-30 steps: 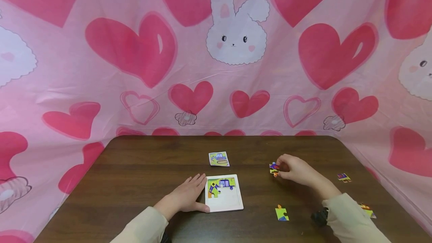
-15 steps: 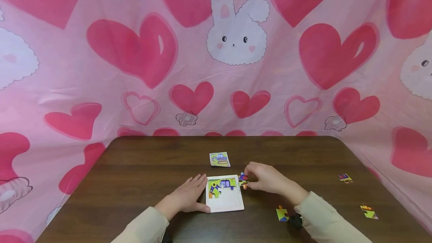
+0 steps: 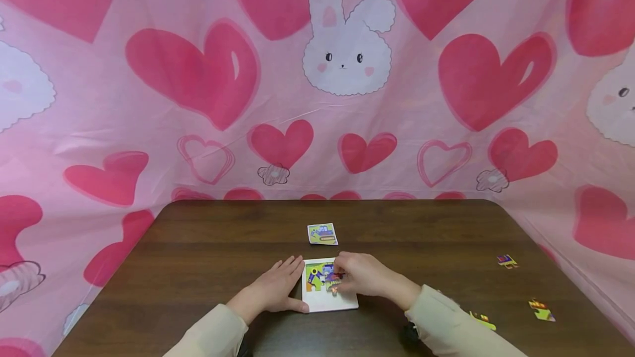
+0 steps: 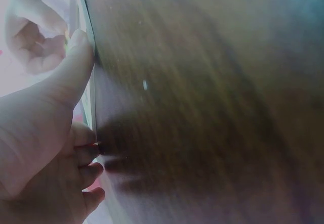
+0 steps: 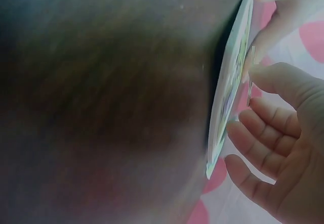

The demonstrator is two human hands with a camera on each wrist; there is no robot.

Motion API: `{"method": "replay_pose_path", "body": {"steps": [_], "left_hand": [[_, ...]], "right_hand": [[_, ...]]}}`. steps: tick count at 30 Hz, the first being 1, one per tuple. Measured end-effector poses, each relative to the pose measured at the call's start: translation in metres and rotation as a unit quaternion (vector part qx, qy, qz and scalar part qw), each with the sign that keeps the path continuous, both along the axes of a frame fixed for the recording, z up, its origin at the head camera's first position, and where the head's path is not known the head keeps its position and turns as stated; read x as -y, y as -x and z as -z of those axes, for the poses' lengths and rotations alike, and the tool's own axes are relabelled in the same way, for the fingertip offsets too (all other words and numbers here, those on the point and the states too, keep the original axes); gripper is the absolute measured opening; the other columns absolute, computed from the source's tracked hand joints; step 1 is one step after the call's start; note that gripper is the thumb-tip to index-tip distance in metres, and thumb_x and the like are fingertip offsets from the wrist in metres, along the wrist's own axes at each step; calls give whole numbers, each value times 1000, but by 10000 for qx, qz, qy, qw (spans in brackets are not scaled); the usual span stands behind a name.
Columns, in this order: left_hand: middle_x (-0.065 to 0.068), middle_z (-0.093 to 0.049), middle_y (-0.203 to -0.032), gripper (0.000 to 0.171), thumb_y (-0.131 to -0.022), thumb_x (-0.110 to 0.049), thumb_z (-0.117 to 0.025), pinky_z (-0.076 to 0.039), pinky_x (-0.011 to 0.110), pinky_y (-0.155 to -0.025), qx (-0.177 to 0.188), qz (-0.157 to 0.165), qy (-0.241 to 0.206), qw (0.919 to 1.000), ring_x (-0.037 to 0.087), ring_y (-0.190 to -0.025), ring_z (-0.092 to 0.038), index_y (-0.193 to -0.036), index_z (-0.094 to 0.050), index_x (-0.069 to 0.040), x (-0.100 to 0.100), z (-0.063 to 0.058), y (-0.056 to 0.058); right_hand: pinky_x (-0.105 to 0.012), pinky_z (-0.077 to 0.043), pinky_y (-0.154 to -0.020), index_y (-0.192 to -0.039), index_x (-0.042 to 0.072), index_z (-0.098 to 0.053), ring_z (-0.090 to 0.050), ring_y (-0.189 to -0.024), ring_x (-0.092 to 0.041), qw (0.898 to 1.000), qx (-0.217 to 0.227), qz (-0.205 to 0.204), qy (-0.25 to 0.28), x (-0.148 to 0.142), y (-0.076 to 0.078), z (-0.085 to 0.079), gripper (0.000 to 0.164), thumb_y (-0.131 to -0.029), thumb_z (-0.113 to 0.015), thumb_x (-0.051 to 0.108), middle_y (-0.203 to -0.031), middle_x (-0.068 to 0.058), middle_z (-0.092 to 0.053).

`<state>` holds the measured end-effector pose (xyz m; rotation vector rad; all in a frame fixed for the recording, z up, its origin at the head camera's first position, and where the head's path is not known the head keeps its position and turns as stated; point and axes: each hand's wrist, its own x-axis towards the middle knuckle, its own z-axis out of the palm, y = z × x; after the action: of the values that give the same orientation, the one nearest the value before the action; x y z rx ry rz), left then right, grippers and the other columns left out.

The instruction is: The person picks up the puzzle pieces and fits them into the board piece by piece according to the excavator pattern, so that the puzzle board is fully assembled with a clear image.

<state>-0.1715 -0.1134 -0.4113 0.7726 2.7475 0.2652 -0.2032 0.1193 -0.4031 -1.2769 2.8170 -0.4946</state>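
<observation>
My left hand (image 3: 273,288) lies with straight fingers along the left side of a white puzzle tray (image 3: 329,305), its thumb at the near corner. Fitted pieces showing part of a blue digger on green fill the tray's upper left. Over the tray, my right hand (image 3: 369,275) pinches a colourful puzzle piece (image 3: 334,285). In the right wrist view that piece (image 5: 251,77) is seen edge-on between thumb and fingers, a little apart from the tray (image 5: 228,87). The right hand hides the tray's upper right. In the left wrist view, the left thumb (image 4: 76,62) touches the tray's edge.
Behind the tray lies a small picture card (image 3: 322,234) with a digger. Loose puzzle pieces lie to the right: one farther back (image 3: 507,260), one nearer (image 3: 542,310), and another piece (image 3: 482,320) partly behind the right sleeve. A pink curtain (image 3: 317,109) hangs behind the brown table (image 3: 223,236).
My right hand has carried the puzzle piece leftwards, from the table right of the tray to above it. The right sleeve now covers a loose piece near the front. My left hand has stayed put.
</observation>
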Motion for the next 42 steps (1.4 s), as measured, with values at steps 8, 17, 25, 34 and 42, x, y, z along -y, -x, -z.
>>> {"method": "replay_pose_path", "body": {"steps": [8, 17, 25, 34, 42], "left_hand": [[17, -30, -145, 96, -74, -61, -62, -22, 47, -105, -20, -3, -22, 10000, 32, -134, -24, -140, -33, 2, 1, -1, -1], [18, -30, -145, 95, -75, -60, -63, -22, 48, -105, -33, 17, -68, 10000, 33, -133, -24, -139, -34, 3, 1, -3, -1], [17, -29, -145, 95, -74, -59, -63, -21, 47, -106, 27, 4, -89, 10000, 32, -134, -23, -140, -33, 3, 1, -2, -1], [17, -30, -145, 95, -75, -59, -63, -21, 48, -105, 24, 24, -137, 9999, 33, -134, -24, -140, -33, 3, 1, -2, -1], [17, -30, -145, 95, -74, -60, -63, -22, 47, -105, -17, 42, -115, 9999, 32, -134, -24, -140, -34, 3, 1, -1, -1]], "right_hand": [[-21, -38, -54, -81, 14, -60, -42, -60, -4, 10000, 13, 68, -55, 9, 2, 5, 19, -71, -75, 19, -76, 9, -49], [-21, -37, -54, -82, 15, -61, -42, -60, -5, 9996, 196, 133, -129, 13, 2, 6, 19, -72, -76, 22, -74, 10, -47], [-20, -38, -57, -85, 17, -66, -44, -64, -4, 9994, 327, -23, -118, 12, 3, 6, 14, -75, -75, 21, -77, 11, -51], [-19, -39, -58, -88, 18, -72, -45, -66, -3, 9990, 338, -247, -137, 11, 4, 3, 11, -77, -73, 17, -78, 10, -54], [-18, -39, -57, -87, 17, -72, -46, -64, -3, 9991, 284, -287, -115, 11, 5, 4, 10, -77, -73, 16, -77, 10, -54]]}}
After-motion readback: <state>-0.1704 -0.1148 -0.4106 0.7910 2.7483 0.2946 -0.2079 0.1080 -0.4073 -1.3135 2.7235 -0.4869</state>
